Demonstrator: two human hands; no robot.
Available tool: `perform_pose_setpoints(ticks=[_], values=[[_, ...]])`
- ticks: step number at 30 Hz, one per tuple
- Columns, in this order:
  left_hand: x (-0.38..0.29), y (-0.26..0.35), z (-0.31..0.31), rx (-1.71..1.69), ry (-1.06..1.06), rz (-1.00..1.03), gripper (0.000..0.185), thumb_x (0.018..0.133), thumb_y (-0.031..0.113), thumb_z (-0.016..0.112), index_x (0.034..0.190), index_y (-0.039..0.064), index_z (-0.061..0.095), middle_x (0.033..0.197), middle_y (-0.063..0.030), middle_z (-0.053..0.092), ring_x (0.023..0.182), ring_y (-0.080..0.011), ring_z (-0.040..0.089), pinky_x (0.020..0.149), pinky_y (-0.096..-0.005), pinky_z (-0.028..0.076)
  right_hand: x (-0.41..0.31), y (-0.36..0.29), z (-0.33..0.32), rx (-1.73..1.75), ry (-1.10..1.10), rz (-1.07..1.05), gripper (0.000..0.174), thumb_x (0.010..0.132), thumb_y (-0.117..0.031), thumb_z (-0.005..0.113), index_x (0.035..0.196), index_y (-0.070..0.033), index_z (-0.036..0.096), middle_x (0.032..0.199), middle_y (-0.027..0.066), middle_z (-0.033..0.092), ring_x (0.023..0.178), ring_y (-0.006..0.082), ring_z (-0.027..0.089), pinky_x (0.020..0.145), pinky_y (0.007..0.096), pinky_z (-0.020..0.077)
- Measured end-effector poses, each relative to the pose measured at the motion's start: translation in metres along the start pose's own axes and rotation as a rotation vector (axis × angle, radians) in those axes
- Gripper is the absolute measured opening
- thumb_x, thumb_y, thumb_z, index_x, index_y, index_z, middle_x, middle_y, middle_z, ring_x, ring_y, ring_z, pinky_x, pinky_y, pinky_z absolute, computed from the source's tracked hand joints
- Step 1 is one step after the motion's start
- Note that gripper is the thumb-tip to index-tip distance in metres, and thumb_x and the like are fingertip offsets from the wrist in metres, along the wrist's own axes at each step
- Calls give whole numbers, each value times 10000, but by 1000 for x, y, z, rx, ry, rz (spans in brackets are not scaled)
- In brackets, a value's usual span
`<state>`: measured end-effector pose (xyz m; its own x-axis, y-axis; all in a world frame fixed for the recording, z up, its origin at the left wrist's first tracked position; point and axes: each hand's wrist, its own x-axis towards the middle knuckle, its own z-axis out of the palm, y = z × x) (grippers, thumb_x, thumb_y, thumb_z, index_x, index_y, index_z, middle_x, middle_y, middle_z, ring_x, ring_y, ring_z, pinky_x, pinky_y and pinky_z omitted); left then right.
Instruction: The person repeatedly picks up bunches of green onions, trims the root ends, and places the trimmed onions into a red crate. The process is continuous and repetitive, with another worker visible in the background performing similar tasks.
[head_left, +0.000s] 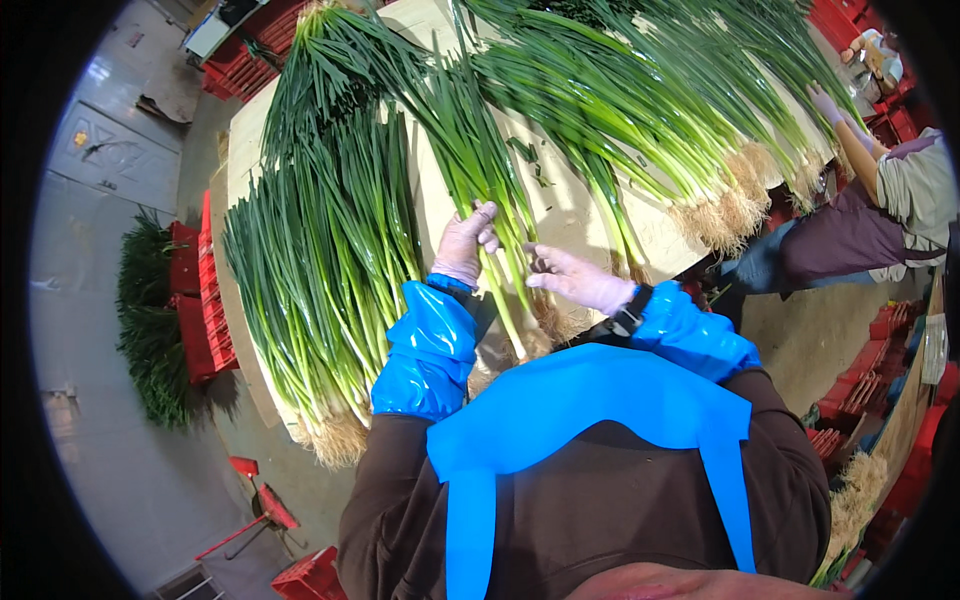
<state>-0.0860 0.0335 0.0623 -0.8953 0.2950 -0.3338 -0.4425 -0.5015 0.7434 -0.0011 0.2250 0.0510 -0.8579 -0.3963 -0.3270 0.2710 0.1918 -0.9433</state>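
My left hand (466, 244), in a thin pale glove and a blue sleeve cover, grips the pale stalk of a long green onion (500, 300) whose leaves run up over the board. Just right of it my right hand (574, 277), gloved too, has its fingers apart beside neighbouring stalks; whether it touches them I cannot tell. The roots of these stalks lie near my blue apron. A wide bundle of green onions (322, 262) lies at the left, roots towards me. Another large bundle (637, 120) lies at the upper right, its bushy roots at the table's edge.
Leaf scraps (525, 150) lie on the pale wooden tabletop (592, 214). A co-worker (862, 187) stands at the right, gloved hands on other green onions. Red plastic crates (214, 300) are stacked left of the table. A red-handled dustpan (277, 506) is on the floor.
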Motion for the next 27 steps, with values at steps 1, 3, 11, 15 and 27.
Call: perform_pose_setpoints(ticks=[1, 3, 11, 15, 27], values=[[0, -1, 5, -28, -16, -7, 92, 865, 113, 658, 865, 121, 566, 615, 59, 472, 479, -61, 412, 412, -234, 361, 15, 1, 10, 5, -11, -3, 494, 905, -198, 634, 1317, 4, 450, 1142, 123, 584, 1053, 173, 556, 898, 303, 465], [-2, -3, 12, -2, -8, -54, 91, 871, 105, 656, 868, 134, 569, 658, 55, 492, 489, -62, 435, 427, -228, 380, 27, 2, 20, 304, -54, 16, 361, 914, -128, 605, 1229, 19, 509, 1046, 90, 614, 956, 154, 582, 842, 277, 478], [8, -15, 2, 30, 167, 90, 124, 883, 181, 669, 944, 115, 583, 666, 58, 455, 520, -63, 407, 460, -244, 389, 17, 3, 3, 318, 281, -22, 233, 890, -40, 595, 1120, -21, 630, 929, 32, 639, 781, 108, 588, 738, 247, 501], [20, -14, -5, -36, 176, 74, 253, 893, 220, 661, 1077, 61, 589, 691, 26, 479, 509, -84, 426, 434, -241, 382, 22, 5, 3, -185, 442, -282, 335, 847, -170, 686, 1138, -13, 633, 923, 105, 648, 841, 206, 601, 780, 292, 480], [4, -32, -4, 38, 39, 102, 229, 887, 217, 663, 1049, 62, 616, 726, 15, 531, 491, -91, 457, 446, -251, 404, 5, 54, -7, -150, 262, -84, 307, 880, -200, 670, 1145, -46, 654, 941, 43, 631, 874, 107, 579, 784, 240, 462]])
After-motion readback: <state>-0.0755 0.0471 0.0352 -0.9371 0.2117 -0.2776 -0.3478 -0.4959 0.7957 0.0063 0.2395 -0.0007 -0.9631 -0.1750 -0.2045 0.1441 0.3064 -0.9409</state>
